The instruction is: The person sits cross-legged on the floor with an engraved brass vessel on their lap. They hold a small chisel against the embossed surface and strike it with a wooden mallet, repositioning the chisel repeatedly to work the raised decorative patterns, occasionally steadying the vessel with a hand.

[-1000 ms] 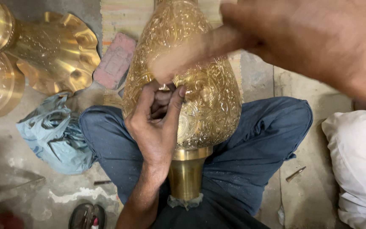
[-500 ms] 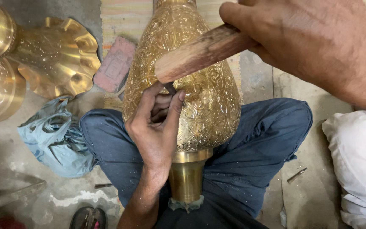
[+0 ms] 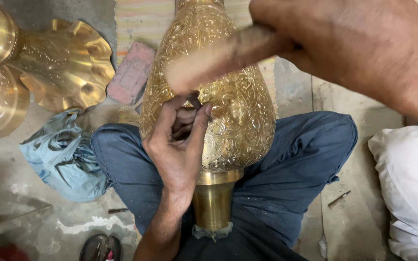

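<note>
Since the earlier frame, the wooden mallet (image 3: pixel 218 55) has been swung lower and is blurred. It is clamped in the right hand (image 3: pixel 349 46). A small tool, mostly hidden, is pinched in the left hand (image 3: pixel 177 140) against the engraved brass vase (image 3: pixel 228 121), which lies across the lap.
</note>
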`<control>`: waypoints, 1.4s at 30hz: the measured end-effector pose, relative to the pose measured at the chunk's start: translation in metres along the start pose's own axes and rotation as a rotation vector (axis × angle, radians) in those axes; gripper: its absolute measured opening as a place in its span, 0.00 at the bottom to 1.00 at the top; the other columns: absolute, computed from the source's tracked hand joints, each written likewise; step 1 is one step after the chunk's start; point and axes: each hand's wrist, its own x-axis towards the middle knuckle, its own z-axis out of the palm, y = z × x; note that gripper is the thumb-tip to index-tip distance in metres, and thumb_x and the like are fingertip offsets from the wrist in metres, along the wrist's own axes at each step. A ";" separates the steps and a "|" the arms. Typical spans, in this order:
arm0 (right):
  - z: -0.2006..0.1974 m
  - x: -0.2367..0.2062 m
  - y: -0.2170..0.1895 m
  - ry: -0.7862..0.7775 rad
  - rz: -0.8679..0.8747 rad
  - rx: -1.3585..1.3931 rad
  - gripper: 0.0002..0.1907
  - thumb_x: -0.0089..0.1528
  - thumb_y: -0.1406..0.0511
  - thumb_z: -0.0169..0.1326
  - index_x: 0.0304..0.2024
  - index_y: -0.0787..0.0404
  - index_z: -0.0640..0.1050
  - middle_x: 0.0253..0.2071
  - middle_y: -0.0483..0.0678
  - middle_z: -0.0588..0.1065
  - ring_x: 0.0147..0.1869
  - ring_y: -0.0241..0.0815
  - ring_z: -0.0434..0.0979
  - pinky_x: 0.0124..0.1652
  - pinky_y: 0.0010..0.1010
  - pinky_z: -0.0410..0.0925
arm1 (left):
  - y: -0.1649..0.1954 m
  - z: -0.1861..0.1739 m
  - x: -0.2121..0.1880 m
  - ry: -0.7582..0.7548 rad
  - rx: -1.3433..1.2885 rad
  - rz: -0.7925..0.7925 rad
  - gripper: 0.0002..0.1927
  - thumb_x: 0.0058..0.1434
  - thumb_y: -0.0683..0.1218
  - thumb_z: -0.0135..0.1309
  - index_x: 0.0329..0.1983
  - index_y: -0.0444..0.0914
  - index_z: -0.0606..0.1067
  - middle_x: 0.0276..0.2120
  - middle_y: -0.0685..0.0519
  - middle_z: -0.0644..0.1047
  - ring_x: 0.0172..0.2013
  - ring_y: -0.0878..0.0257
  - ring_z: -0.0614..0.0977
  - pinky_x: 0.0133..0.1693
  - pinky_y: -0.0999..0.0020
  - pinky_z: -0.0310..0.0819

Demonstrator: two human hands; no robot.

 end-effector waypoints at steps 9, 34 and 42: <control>0.013 -0.006 0.005 -0.034 -0.001 0.107 0.12 0.65 0.59 0.63 0.35 0.58 0.77 0.22 0.47 0.72 0.25 0.44 0.76 0.28 0.34 0.70 | -0.001 0.000 -0.002 -0.006 0.022 -0.009 0.14 0.67 0.37 0.64 0.54 0.31 0.77 0.34 0.52 0.83 0.36 0.70 0.85 0.37 0.78 0.80; 0.004 -0.002 -0.001 0.046 -0.057 0.046 0.08 0.61 0.63 0.63 0.38 0.57 0.78 0.25 0.48 0.74 0.29 0.47 0.79 0.30 0.36 0.71 | -0.005 -0.001 -0.002 -0.003 0.030 -0.010 0.13 0.64 0.37 0.67 0.48 0.32 0.76 0.32 0.53 0.84 0.35 0.72 0.85 0.38 0.78 0.82; 0.016 -0.011 0.000 0.042 0.000 0.056 0.15 0.58 0.63 0.66 0.44 0.60 0.77 0.29 0.48 0.76 0.33 0.47 0.80 0.35 0.37 0.73 | -0.012 -0.002 -0.002 -0.018 -0.111 0.003 0.13 0.67 0.36 0.64 0.53 0.30 0.76 0.35 0.52 0.82 0.37 0.70 0.84 0.40 0.77 0.80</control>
